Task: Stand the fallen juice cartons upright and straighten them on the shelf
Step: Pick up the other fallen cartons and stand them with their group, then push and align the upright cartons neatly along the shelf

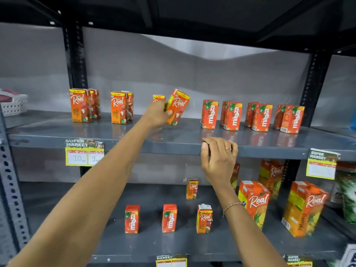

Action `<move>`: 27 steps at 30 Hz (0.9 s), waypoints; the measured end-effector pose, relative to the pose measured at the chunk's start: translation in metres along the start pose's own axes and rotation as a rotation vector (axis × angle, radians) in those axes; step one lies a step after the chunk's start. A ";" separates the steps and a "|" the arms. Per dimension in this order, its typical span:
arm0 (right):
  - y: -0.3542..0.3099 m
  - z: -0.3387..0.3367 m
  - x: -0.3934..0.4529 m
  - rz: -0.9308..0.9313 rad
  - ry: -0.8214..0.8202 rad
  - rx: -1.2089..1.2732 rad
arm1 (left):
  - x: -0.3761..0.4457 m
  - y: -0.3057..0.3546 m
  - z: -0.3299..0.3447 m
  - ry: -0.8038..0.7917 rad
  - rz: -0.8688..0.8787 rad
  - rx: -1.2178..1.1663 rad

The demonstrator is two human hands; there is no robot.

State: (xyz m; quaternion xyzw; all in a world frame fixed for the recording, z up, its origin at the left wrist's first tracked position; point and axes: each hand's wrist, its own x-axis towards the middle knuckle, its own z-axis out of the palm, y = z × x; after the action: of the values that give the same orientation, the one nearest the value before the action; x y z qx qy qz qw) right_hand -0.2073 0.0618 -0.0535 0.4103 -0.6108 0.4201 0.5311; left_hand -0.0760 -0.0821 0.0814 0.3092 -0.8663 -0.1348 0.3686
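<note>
Two shelves (173, 143) of grey metal, stocked with small juice cartons. Upper shelf, left to right: white basket (13, 105) at the far left edge; a pair of Real cartons (80, 105) upright, one behind the other; a second Real pair (119, 107) upright, just beside. Next, the left hand (157, 115), arm reaching up from lower left, fingers closed round the lower half of a tilted Real carton (177, 106). Carton leans with its top to the right, bottom corner at or just above the shelf surface; contact cannot be told. Another Real carton (159, 98) stands behind the hand, mostly hidden by it. Right of the tilted carton, a clear gap, then four groups of Maaza cartons (233, 116), all upright, some turned slightly off square.

Right hand (218, 158) rests on the front lip of the upper shelf, below the Maaza cartons, fingers curled over the edge, holding no carton. Ring on one finger, bracelet (232, 206) at the wrist. Hands well apart.

Price tag (84, 152) hangs on the shelf lip at left, partly covered by the left forearm; another tag (321, 163) at right.

Lower shelf: two small Maaza cartons (132, 218), two small Real cartons (204, 218) near the middle, all upright; large Real cartons (254, 201) at right, leaning slightly in this wide view.
</note>
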 end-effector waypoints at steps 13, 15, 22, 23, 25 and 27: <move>-0.005 -0.005 -0.001 0.037 -0.031 0.014 | -0.120 0.024 -0.049 -0.134 -0.008 -0.974; -0.004 -0.005 0.000 0.032 -0.027 0.025 | -0.118 0.021 -0.050 -0.140 -0.022 -0.979; -0.006 -0.008 0.001 0.023 -0.051 0.040 | -0.067 -0.009 -0.032 -0.090 -0.160 -0.857; -0.006 -0.009 0.001 0.022 -0.054 0.036 | -0.056 -0.015 -0.029 -0.075 -0.192 -0.824; -0.007 -0.010 0.001 0.021 -0.061 0.029 | -0.032 -0.025 -0.025 -0.048 -0.245 -0.758; -0.007 -0.011 0.001 0.021 -0.065 0.030 | -0.011 -0.035 -0.022 -0.028 -0.295 -0.648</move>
State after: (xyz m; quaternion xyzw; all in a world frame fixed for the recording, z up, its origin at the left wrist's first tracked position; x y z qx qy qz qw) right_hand -0.1977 0.0697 -0.0510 0.4251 -0.6257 0.4213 0.5004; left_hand -0.0391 -0.1020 0.0743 0.2961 -0.7294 -0.4588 0.4121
